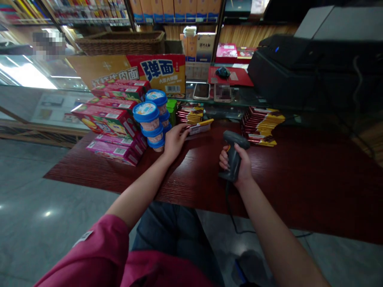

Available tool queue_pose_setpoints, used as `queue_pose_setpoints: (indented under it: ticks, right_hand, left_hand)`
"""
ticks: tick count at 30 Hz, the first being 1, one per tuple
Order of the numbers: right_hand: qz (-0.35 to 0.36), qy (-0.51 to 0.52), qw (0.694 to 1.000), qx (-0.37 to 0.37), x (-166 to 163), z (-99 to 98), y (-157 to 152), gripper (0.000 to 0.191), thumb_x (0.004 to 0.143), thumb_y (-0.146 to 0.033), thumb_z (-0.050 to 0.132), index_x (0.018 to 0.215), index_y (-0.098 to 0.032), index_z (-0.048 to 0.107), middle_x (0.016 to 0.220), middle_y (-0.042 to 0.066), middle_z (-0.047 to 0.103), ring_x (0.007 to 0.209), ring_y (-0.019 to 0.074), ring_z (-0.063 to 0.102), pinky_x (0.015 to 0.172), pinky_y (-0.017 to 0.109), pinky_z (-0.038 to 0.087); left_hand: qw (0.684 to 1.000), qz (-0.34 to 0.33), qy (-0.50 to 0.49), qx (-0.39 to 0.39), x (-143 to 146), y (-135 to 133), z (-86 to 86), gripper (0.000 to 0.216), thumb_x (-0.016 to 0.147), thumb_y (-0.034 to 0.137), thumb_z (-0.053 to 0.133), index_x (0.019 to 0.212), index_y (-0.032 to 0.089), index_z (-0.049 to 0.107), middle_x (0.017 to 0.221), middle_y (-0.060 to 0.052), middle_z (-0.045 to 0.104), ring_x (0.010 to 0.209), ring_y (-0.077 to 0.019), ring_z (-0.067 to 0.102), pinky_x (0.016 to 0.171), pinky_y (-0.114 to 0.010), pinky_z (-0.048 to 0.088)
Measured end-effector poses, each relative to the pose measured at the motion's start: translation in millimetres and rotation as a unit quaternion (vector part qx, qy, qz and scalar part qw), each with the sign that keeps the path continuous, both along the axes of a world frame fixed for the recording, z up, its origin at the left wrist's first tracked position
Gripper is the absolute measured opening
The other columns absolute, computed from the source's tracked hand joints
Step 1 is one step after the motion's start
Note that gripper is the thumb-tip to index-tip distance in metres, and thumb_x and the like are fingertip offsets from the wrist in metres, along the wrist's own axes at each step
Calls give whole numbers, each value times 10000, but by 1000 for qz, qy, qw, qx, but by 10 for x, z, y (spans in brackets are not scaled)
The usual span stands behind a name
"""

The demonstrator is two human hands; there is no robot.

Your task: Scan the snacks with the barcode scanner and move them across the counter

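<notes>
My right hand (241,163) is wrapped round the handle of a dark barcode scanner (233,153), whose head points up and to the left above the dark red wooden table. Its cable hangs down over the front edge. Between the thumb and fingers of my left hand (176,139) is a chocolate bar (200,128) in a yellow and dark red wrapper, tilted so that a pale label side faces me. Behind it lies a stack of similar bars (191,113). A taller stack of chocolate bars (261,125) sits to the right, beyond the scanner.
Blue-lidded tubs (146,111) stand stacked just left of my left hand, beside piled red boxes (104,115) and purple boxes (119,150). Farther back are a noodle carton (176,75), a phone (202,91), a mouse (223,72) and a large black machine (275,75).
</notes>
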State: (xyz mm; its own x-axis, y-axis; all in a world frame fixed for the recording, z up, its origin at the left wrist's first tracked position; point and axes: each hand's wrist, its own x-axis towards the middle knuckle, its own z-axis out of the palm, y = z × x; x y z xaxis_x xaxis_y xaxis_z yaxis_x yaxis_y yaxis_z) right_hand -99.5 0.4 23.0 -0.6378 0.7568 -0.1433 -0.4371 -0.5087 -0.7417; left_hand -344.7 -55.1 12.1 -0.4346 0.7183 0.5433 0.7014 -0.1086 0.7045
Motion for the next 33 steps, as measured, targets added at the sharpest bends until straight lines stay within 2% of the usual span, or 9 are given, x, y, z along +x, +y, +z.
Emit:
queue_pose_setpoints:
  ticks: [3,8,12,15,20,22,26,30,33]
  right_hand:
    - [6,3,1000,-15,1,3,8,214,888,-423,675,844,-222,614,622,-21,461,490,105,313,387,198,300]
    - [15,3,1000,-16,-10,-9,18,208,908,-422,639,867,-223,593,642,-12,475,492,102,339,393,196,314]
    - [26,1,1000,-3,-7,-7,29,242,880,-450,691,862,-238,576,649,-19,445,493,107,345,388,202,316]
    - [27,-2,1000,-13,-10,-4,37,252,861,-457,699,864,-229,595,649,-19,451,493,105,342,380,205,318]
    - [36,-5,999,-18,-20,-17,51,255,864,-456,707,883,-225,601,669,-13,484,498,103,368,386,195,343]
    - [37,-2,999,-19,-23,-25,57,248,865,-451,708,885,-228,600,671,-11,492,496,109,373,379,201,347]
    - [39,-3,999,-24,-31,-27,63,242,856,-445,713,877,-231,603,668,-10,489,489,116,375,367,211,354]
    - [36,-3,999,-29,-39,-15,59,249,847,-441,723,873,-217,617,669,-8,483,490,110,377,371,205,353]
    - [22,2,999,-31,-40,-9,52,268,824,-440,736,866,-194,639,663,-9,485,486,97,368,372,196,341]
  left_hand:
    - [997,52,46,43,-7,20,83,203,1015,167,610,1182,195,722,1218,-86,779,1169,-221,709,1064,-343,535]
    - [991,59,106,58,-62,292,122,222,1028,132,534,1165,193,698,1213,-95,753,1197,-215,684,1095,-335,522]
    - [990,88,109,12,-162,480,71,400,1004,46,396,1197,196,712,1340,-107,719,1354,-218,624,1193,-366,476]
    - [985,102,131,-46,-164,550,59,504,996,30,342,1330,161,696,1500,-142,645,1520,-251,496,1294,-419,373]
    - [972,127,181,-83,12,579,92,594,1012,73,353,1570,173,529,1717,-119,421,1649,-310,287,1376,-546,169]
    - [966,127,204,-93,91,564,92,618,1011,86,363,1611,178,480,1707,-115,439,1622,-335,335,1359,-564,215]
    - [954,104,252,-129,153,555,61,593,1010,118,391,1591,146,507,1617,-152,552,1551,-365,436,1321,-556,289]
    - [949,112,252,-151,112,609,26,646,967,119,442,1610,62,452,1681,-199,454,1611,-398,340,1325,-573,268]
    - [953,108,242,-148,102,641,-2,722,926,122,493,1641,85,403,1724,-178,387,1644,-379,281,1345,-584,220]
